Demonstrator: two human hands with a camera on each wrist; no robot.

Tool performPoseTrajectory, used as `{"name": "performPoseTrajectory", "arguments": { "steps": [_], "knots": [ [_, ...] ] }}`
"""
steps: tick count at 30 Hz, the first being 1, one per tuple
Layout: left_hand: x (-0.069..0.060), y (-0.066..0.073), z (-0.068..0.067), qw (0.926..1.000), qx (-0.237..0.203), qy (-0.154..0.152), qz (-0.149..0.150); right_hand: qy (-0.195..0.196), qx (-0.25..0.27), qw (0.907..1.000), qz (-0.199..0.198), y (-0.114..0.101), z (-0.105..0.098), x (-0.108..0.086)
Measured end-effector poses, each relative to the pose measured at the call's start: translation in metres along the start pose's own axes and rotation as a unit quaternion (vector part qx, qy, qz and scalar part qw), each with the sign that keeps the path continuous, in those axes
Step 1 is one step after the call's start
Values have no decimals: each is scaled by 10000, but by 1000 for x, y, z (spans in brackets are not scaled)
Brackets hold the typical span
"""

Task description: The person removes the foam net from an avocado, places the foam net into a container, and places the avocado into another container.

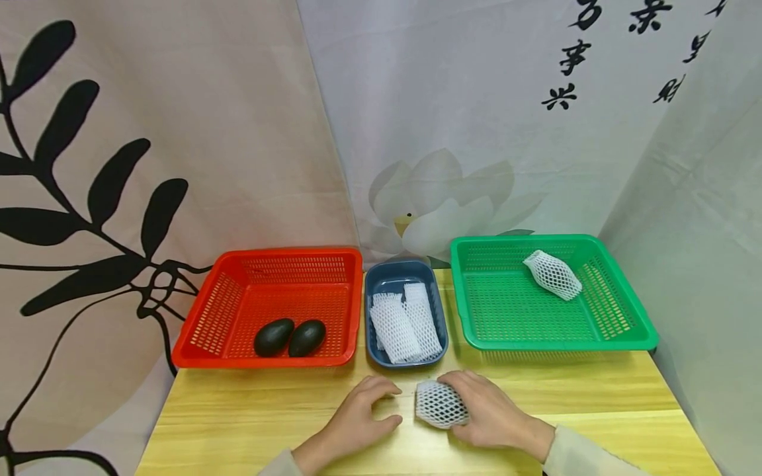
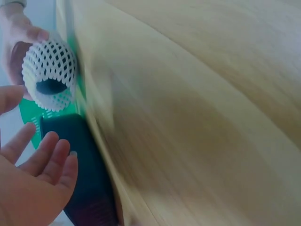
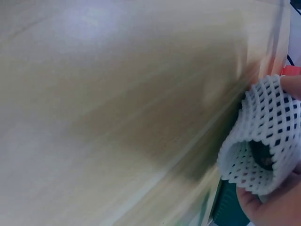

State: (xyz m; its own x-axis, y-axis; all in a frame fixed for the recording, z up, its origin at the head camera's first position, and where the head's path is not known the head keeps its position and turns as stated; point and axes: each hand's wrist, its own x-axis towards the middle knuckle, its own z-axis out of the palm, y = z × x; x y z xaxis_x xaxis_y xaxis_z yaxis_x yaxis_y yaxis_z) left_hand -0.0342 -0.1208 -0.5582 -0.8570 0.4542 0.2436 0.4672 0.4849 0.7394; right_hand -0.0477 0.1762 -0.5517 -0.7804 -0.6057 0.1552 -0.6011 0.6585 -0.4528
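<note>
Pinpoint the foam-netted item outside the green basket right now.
In the head view, the foam-netted item is low, just right of centre, gripped by the right hand, with the left hand beside it and the blue tray beyond.

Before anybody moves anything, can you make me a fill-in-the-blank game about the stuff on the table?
The red basket holds ____ dark fruits.
The ____ hand holds a fruit in a net.
Flat white nets lie in the ____ box.
Another net bundle lies in the ____ basket.

Missing words: two; right; blue; green.
</note>
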Motion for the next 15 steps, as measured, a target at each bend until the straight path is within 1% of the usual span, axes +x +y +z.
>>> {"name": "performPoseTrajectory", "arguments": {
  "steps": [4,8,12,15],
  "knots": [
    [3,1,5,9997,70,-180,-123,120,99,9999,-15,2,1,-3],
    [7,3,8,9995,55,-265,-169,205,191,9996,22,5,2,-6],
    [9,5,10,9994,5,-295,-156,150,325,9992,180,7,2,-10],
    [10,7,13,9994,-43,-296,-157,37,507,9981,356,9,2,-12]
  ]
}}
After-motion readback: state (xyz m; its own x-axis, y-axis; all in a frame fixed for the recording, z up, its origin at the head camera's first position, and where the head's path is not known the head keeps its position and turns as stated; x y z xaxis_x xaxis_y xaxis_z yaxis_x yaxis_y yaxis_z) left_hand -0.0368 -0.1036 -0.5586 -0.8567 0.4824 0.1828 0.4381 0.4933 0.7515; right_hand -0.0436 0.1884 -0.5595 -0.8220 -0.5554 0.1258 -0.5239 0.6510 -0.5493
